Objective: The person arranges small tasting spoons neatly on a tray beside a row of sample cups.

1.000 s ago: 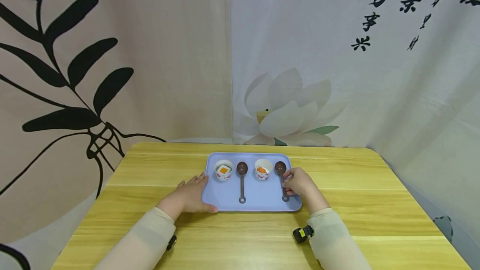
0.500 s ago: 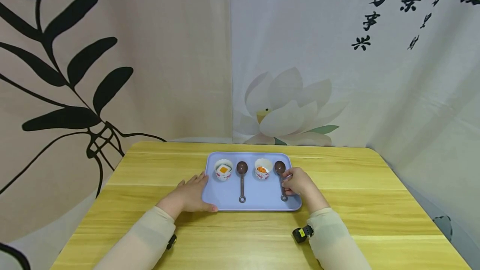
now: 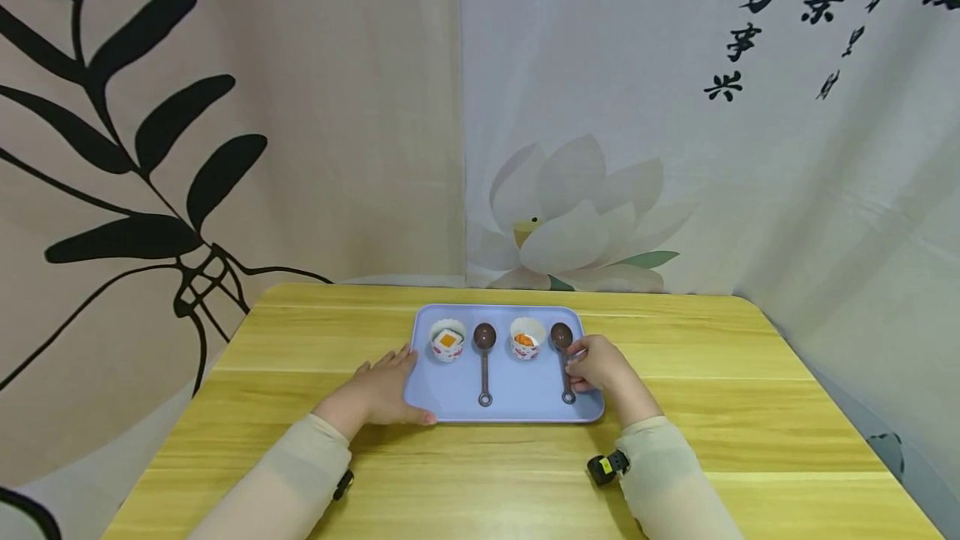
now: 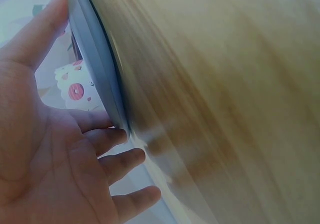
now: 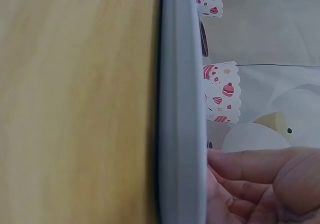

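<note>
A pale blue tray lies on the table. My left hand rests along its left side in the head view, fingers extended and thumb at the front corner; the left wrist view shows the same hand with its thumb on the tray's rim. At the tray's right end my right hand pinches the handle of a brown spoon that has a ring at its end. Left of it stand a paper cup with orange pieces, a second brown spoon and a paper cup with white and orange pieces.
The wooden table extends around the tray on all sides. Behind its far edge hangs a curtain printed with leaves, a lotus and dark characters. A small black device sits at the right cuff.
The handle end of the right-hand spoon has shifted slightly left, so the spoon stands a little straighter on the tray. Both hands have stayed in place.
</note>
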### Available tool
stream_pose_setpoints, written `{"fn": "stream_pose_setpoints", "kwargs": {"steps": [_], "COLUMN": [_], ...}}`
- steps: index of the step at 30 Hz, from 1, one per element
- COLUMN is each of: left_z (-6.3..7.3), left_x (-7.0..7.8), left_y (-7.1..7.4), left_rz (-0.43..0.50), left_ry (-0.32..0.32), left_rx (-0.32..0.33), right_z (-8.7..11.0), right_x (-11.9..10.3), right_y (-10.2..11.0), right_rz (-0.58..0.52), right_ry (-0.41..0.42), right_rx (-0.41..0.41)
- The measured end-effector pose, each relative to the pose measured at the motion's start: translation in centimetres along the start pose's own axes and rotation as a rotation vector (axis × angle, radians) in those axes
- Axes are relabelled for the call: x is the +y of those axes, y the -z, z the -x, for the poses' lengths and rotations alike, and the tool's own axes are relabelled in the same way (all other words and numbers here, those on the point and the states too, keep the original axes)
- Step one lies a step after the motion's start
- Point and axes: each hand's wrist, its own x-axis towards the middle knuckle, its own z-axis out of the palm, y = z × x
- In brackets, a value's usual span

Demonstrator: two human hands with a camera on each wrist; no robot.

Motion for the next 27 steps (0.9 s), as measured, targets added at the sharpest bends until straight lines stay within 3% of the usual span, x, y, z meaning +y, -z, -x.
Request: {"fn": "stream_pose_setpoints", "kwargs": {"steps": [10, 17, 27], "left_z": [0.0, -0.1, -0.1], "left_x": [0.0, -0.1, -0.1], "left_y": [0.0, 0.0, 0.0], "left_rz": [0.007, 0.006, 0.006], "left_ry": [-0.010, -0.011, -0.009], "left_rx": [0.000, -0.002, -0.003], "right_z": [0.3, -0.4, 0.8], "right_x": [0.0, 0.3, 0.1], "right_y": [0.4, 0.1, 0.7], "right_rz": [0.006, 0.036, 0.022], "right_ry": [0.028, -0.002, 0.035], "right_rx": [-0.004, 0.018, 0.010]}}
